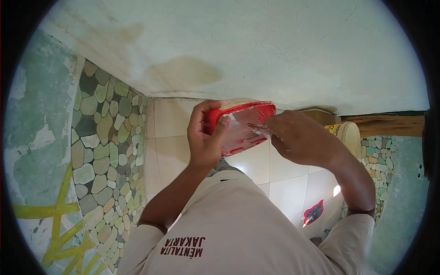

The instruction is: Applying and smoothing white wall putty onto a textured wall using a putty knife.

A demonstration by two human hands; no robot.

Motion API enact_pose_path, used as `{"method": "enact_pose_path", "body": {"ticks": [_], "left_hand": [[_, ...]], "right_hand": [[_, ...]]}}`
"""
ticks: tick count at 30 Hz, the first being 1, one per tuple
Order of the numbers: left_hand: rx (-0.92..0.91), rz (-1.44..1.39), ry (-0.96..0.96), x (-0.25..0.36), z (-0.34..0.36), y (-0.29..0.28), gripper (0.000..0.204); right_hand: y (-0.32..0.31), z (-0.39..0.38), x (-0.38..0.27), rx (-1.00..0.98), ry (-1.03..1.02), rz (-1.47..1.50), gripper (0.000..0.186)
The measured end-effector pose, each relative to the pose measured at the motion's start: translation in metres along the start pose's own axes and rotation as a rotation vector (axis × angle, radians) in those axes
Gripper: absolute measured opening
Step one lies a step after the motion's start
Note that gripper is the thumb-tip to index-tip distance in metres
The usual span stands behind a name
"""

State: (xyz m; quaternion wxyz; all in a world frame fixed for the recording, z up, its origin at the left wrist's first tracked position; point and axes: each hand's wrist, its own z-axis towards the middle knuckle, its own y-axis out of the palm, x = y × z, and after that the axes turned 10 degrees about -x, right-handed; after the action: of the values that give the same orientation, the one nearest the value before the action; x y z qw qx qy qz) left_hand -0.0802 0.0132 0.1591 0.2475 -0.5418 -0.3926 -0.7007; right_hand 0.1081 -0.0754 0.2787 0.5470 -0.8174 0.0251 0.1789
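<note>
My left hand (206,137) grips the side of a red plastic tub (271,109), with the thumb over its near rim. The tub is tilted, its mouth turned toward me, and whitish paste or paint coats the inside. Held in my closed right hand (302,138) is a thin, white-smeared tool (259,130), whose end reaches into the tub's mouth. My fingers hide most of the tool, so its exact kind does not show. Pale smears mark the right hand's fingers.
A pale wall (284,59) with a brownish stain (185,71) rises ahead. Beyond my right hand are a cream bucket (352,138) and a wooden plank (392,125). Pebble cladding (103,133) covers part of the left side. A red-edged dark piece (313,213) lies toward the lower right, near floor tiles (286,192).
</note>
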Motion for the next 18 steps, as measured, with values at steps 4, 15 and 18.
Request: {"method": "enact_pose_path", "body": {"ticks": [4, 15, 18], "left_hand": [[-0.028, 0.034, -0.044, -0.006, 0.002, 0.006, 0.032], [-0.061, 0.024, -0.174, -0.015, 0.011, 0.02, 0.031], [-0.063, 0.034, -0.206, -0.018, 0.012, 0.023, 0.032]], "right_hand": [[0.0, 0.012, 0.011, -0.063, 0.051, 0.132, 0.021], [-0.015, 0.016, 0.027, -0.284, 0.295, 0.438, 0.03], [-0.015, 0.017, 0.033, -0.304, 0.275, 0.483, 0.034]]}}
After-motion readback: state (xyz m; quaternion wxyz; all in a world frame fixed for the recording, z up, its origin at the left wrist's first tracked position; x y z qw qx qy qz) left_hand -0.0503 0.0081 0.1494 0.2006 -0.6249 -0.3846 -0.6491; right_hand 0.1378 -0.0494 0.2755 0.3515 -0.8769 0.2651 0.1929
